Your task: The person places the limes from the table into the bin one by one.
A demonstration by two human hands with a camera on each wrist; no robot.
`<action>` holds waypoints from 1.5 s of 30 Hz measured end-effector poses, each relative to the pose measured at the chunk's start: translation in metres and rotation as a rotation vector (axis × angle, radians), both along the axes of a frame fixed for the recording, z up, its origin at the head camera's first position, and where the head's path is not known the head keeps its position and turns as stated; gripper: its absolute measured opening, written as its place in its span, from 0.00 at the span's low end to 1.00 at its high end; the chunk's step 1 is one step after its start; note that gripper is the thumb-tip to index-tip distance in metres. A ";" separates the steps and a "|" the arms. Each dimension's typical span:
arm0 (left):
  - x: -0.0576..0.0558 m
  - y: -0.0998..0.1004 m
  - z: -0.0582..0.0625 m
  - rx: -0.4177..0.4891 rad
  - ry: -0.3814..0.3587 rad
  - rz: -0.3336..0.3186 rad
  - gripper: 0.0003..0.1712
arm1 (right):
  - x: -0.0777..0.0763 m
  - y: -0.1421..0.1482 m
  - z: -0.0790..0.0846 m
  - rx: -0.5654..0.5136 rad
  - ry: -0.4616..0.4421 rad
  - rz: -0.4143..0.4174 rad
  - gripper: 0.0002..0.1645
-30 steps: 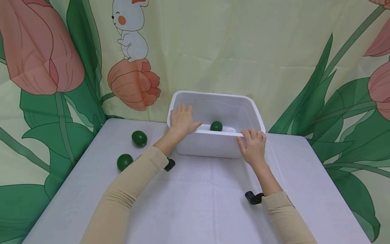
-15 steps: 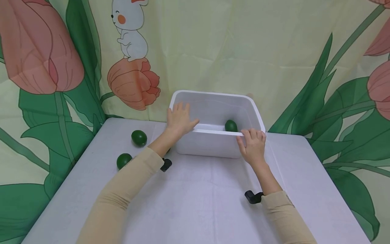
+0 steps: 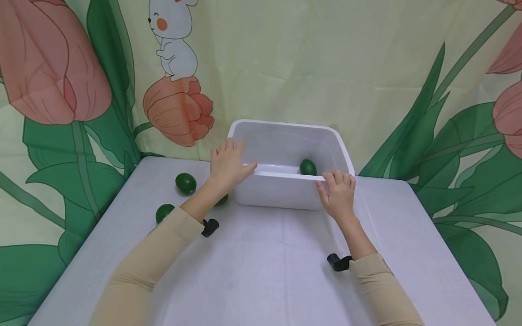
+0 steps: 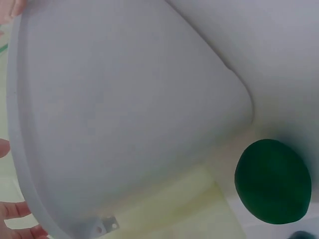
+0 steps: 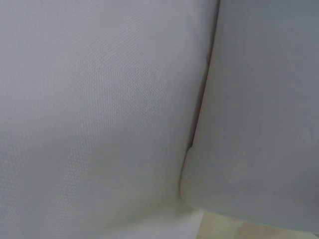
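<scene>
Gripped at its near rim by the right hand, the white bin is held near the tabletop's far edge; left hand, fingers relaxed, has drawn off the left corner; green fruit inside has rolled right

A table covered in plain pale grey-white cloth fills the near and middle ground. Behind it, on the far side and wrapping round left and right, hangs a pale yellow backdrop printed with large pink tulips, green leaves and a white cartoon rabbit. The light is soft and even.
</scene>
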State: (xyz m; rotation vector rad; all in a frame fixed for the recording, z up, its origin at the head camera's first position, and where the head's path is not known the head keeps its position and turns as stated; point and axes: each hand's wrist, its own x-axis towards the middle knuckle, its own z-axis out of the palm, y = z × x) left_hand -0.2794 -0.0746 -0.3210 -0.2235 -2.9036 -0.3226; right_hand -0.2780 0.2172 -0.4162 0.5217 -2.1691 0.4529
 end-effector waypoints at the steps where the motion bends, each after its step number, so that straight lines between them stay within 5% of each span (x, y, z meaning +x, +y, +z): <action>1: 0.002 -0.002 0.000 0.003 0.010 -0.002 0.39 | 0.000 0.000 0.000 0.000 -0.002 0.000 0.34; 15: 0.030 -0.024 -0.006 0.083 0.092 0.000 0.35 | 0.000 0.001 0.000 0.015 -0.010 -0.006 0.33; 24: 0.044 -0.037 -0.009 0.100 0.080 0.008 0.35 | -0.001 0.000 -0.001 -0.002 -0.006 0.001 0.34; 45: 0.064 -0.066 -0.045 0.145 0.058 0.061 0.32 | -0.001 -0.002 -0.003 0.001 0.005 -0.011 0.35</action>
